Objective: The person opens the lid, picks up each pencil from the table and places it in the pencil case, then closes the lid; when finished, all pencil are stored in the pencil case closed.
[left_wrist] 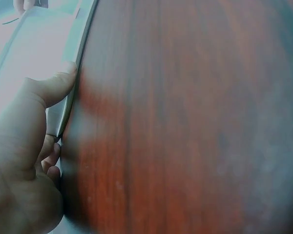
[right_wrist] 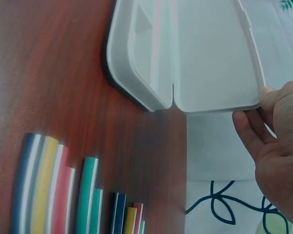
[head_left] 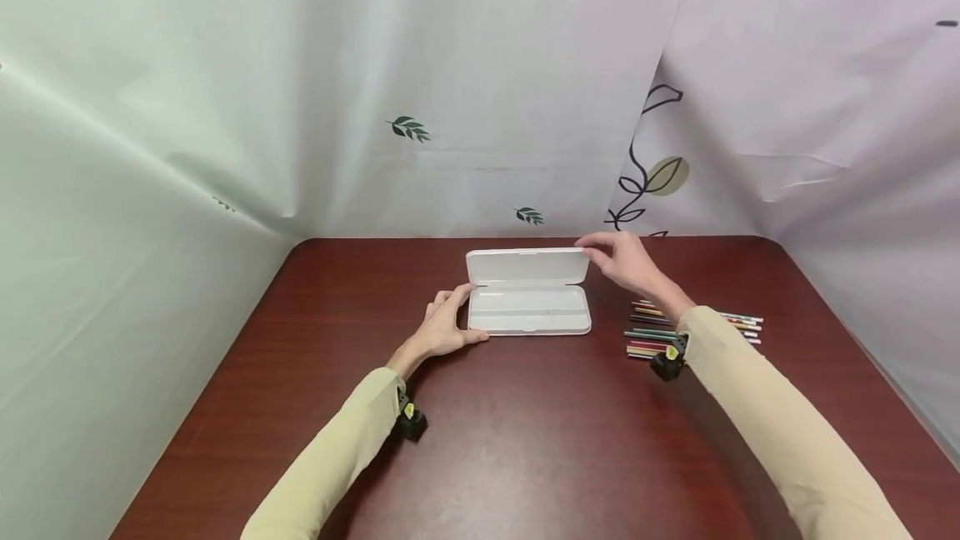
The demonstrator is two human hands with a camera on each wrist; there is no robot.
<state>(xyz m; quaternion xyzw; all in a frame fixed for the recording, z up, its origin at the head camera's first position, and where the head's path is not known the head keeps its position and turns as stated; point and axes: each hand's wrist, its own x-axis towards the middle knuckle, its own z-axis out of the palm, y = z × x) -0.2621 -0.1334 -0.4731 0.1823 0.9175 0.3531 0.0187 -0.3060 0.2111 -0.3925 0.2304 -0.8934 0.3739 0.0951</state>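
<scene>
A white pencil case (head_left: 510, 322) lies on the table with its lid (head_left: 528, 267) raised along the back edge; compartments with nothing in them show inside. The left hand (head_left: 444, 327) grips the case's left end, thumb at the front edge and fingers at the left side; in the left wrist view the left hand (left_wrist: 19, 146) has its thumb on the rim. At the lid's upper right corner, the right hand (head_left: 626, 262) pinches the edge between thumb and fingers. The right wrist view shows the right hand (right_wrist: 283, 131) on that corner of the lid (right_wrist: 217, 58).
Several pencils (head_left: 651, 334) in small groups lie to the right of the case, partly under the right forearm; their ends (right_wrist: 49, 185) show in the right wrist view. Behind the reddish-brown table (head_left: 300, 340) hangs a white curtain (head_left: 487, 90) with leaf prints.
</scene>
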